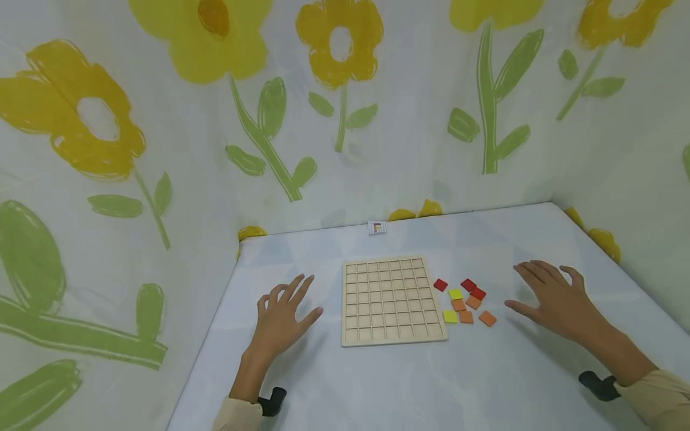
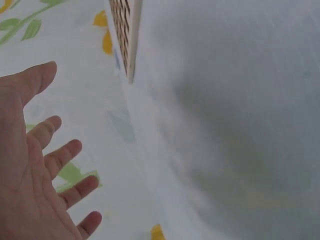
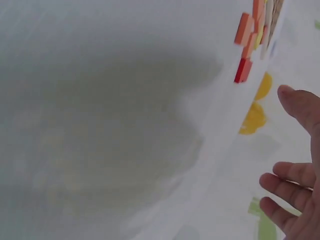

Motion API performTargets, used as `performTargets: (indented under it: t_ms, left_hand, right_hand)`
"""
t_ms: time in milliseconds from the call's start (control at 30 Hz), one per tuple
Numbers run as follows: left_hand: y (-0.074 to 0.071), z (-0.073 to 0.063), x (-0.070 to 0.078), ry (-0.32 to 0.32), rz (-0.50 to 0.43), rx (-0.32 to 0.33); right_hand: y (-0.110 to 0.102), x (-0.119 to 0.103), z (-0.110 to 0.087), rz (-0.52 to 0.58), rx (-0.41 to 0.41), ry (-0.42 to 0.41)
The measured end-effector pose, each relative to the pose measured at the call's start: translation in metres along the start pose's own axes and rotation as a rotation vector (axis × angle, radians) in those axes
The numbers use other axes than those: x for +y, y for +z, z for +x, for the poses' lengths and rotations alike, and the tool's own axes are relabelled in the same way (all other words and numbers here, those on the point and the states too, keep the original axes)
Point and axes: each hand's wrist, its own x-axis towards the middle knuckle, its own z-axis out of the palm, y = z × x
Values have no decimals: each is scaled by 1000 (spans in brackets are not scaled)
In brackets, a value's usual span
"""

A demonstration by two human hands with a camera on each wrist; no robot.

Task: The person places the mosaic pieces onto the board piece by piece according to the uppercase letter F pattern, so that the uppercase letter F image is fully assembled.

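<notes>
Left hand [image 1: 278, 320] and right hand [image 1: 555, 299] spread, board [image 1: 395, 302] and tiles [image 1: 458, 304] between them

The left hand is held above the table [image 1: 377, 383] with nothing in it; its thumb stands away from the fingers, and the left wrist view shows the fingers fanned apart. The right hand is also free of any object, thumb well out from its loosely bent fingers.

Just beyond the left thumb, and apart from it, lies the flat wooden board, marked into a grid of square compartments. The tiles lie between the board's right edge and the right hand: three red tiles [image 1: 468, 285], two yellow tiles [image 1: 450, 316] and four orange tiles [image 1: 487, 318]. One orange tile sits apart from the rest on the side toward the right hand. Neither hand touches a tile or the board.

Each wrist carries a black strap [image 1: 599, 386] beside a beige sleeve [image 1: 654, 395]. A small printed card [image 1: 377, 227] is at the table's far edge, before a white curtain [image 1: 399, 149] with yellow flowers [image 1: 339, 45] and green leaves.
</notes>
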Motion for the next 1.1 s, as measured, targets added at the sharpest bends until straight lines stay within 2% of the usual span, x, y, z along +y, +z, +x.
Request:
performTargets:
  t_ms: [100, 233, 300, 467, 600, 667, 800, 933, 1100]
  left_hand:
    - [2, 9, 14, 10, -76, 4]
    - [9, 16, 29, 15, -175, -15]
    - [13, 18, 33, 22, -216, -22]
    - [23, 23, 40, 64, -307, 6]
    - [32, 28, 41, 74, -367, 35]
    - [38, 31, 40, 64, -427, 49]
    - [54, 34, 34, 0, -566, 62]
    - [65, 34, 28, -59, -603, 65]
    - [73, 35, 23, -23, -654, 27]
  right_hand:
    - [3, -9, 7, 36, 12, 0]
    - [6, -22, 17, 62, -21, 20]
    - [9, -28, 23, 71, -44, 33]
    - [14, -40, 37, 102, -81, 64]
    - [19, -49, 47, 127, -101, 76]
    - [21, -54, 51, 137, -106, 76]
    - [27, -61, 60, 153, -118, 79]
    - [32, -66, 68, 171, -133, 69]
    - [39, -69, 74, 197, -147, 63]
